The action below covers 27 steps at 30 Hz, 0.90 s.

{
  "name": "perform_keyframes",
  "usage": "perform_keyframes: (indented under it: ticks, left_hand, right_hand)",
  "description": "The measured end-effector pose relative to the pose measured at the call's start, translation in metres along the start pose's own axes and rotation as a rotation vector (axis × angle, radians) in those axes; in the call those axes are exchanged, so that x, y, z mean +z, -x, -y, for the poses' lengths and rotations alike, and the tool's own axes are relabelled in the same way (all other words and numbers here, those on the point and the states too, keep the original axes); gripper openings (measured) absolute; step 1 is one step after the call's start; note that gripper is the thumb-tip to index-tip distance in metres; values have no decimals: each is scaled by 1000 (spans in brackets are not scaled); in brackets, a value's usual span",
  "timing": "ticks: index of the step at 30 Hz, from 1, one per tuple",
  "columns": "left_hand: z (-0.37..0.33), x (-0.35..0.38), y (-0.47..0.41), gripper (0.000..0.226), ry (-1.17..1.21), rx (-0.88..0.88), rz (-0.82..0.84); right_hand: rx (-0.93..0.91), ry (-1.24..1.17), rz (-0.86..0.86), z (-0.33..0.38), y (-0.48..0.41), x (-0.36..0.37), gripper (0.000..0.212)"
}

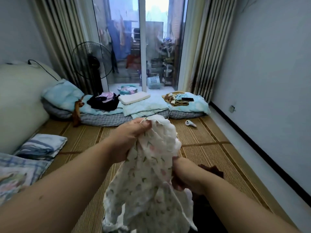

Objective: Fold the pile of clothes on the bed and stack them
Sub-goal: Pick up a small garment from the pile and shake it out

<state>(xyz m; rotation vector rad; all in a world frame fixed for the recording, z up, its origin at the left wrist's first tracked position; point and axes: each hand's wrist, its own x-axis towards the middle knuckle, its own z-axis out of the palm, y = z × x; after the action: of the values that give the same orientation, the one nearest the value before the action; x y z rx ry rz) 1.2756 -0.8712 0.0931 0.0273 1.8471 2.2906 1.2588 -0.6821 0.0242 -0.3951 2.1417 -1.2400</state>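
Garment [148, 182] hangs lengthwise above the woven mat [210, 137]: your left hand [129, 140] grips its top, high off the mat; your right hand [186, 179] clutches its edge lower, nearer the mat.

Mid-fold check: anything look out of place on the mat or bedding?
A white gadget lies loose on the bamboo mat, and a black phone sits on the blue quilt beside crumpled cloths, where it might get folded in. The floral garment held by left hand and right hand looks fine.
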Motion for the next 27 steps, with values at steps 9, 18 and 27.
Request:
perform_keyframes:
  ticks: [9,18,27]
  left_hand:
    - [-7,-27,8,35,-28,69,-91]
    - [14,-81,13,25,-331,-44,-400]
    - [25,-63,6,23,-665,-5,-554]
  right_hand:
    - [84,645,-407,3,-30,5,26]
    - [92,708,-550,-7,-30,-43,16]
    - [112,759,-579,14,-32,-79,18]
